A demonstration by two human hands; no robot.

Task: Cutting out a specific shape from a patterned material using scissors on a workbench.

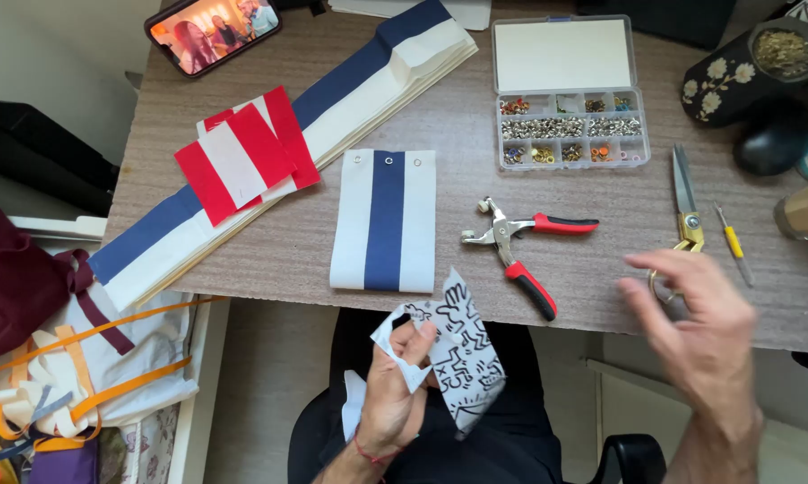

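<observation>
The left hand (pixel 393 394) pinched a doodle-printed fabric scrap (pixel 462 354) over the lap. The right hand (pixel 695 327), fingers spread and empty, hovered by the scissors (pixel 686 202). Three eyelets already sat in the striped panel (pixel 384 220); the pliers (pixel 520 246) lay idle

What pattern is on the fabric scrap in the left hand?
Black doodle line drawings on white, on the fabric scrap; head view shows it, in the left hand.
</observation>
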